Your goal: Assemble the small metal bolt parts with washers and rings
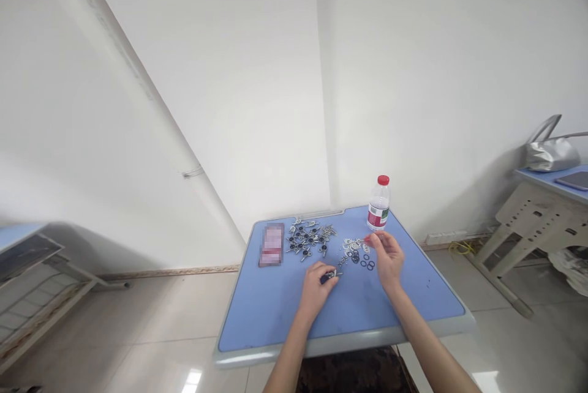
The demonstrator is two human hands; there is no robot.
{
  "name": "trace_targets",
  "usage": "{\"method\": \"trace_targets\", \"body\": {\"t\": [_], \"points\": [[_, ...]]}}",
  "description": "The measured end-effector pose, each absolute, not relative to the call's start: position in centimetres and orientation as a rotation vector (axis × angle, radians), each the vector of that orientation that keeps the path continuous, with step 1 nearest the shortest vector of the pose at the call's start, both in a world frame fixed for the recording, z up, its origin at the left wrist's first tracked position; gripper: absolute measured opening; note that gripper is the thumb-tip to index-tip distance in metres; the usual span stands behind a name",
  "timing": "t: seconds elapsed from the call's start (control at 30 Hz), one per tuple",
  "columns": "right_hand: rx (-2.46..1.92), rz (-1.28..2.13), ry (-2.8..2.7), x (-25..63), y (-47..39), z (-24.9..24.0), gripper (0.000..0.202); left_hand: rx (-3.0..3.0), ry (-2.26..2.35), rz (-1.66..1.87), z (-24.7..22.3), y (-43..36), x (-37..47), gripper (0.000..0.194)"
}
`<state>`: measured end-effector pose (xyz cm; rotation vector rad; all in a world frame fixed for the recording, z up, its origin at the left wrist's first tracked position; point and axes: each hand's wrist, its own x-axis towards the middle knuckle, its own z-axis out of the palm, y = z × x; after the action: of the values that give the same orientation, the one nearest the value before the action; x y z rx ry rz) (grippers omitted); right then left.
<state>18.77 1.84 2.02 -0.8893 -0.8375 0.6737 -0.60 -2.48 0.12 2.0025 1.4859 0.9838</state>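
Observation:
My left hand (316, 286) is closed on a small dark and metal part (328, 276) just over the blue table (266, 313). My right hand (389, 256) pinches a small red object (367, 239), its fingertips above the right side of the small parts. Between the hands lie flat silvery pieces (353, 245), black rings (364, 263) and tiny metal bits (342, 259). Farther back on the left is a pile of metal parts with black round centres (304, 239). Beside it are slim metal pieces (327, 231).
A bottle with a red cap (378, 204) stands at the back right of the table. A phone (272, 245) lies at the back left. The white wall (257, 87) rises behind. Another desk with a silver bag (552, 154) is at the right.

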Motion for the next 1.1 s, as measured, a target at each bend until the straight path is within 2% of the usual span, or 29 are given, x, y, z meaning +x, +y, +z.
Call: {"method": "trace_targets", "body": {"t": [0.23,0.37,0.5,0.63,0.83,0.97,1.1], "points": [[-0.876,0.729,-0.721,19.4,3.2,0.3,0.027,2.138,1.56,0.992,5.0,4.5,-2.9,0.017],[-0.889,0.769,-0.75,19.5,3.2,0.3,0.026,2.176,1.714,0.845,6.6,11.0,-2.5,0.018],[-0.945,0.736,-0.831,19.5,2.8,0.0,0.026,2.212,1.836,0.613,6.1,15.1,-0.8,0.016],[-0.981,0.715,-0.926,19.3,2.6,-0.1,0.027,2.225,1.898,0.384,5.0,16.4,0.4,0.032],[-0.972,0.769,-0.918,19.1,2.8,-0.3,0.025,2.235,1.905,0.207,4.6,16.8,0.0,0.032],[-0.962,0.797,-0.893,19.1,3.0,-0.4,0.026,2.264,1.874,0.25,4.8,16.7,-0.7,0.031],[-0.958,0.8,-0.893,19.1,2.9,-0.3,0.025,2.311,1.818,0.453,5.5,15.3,-2.1,0.02]]}}
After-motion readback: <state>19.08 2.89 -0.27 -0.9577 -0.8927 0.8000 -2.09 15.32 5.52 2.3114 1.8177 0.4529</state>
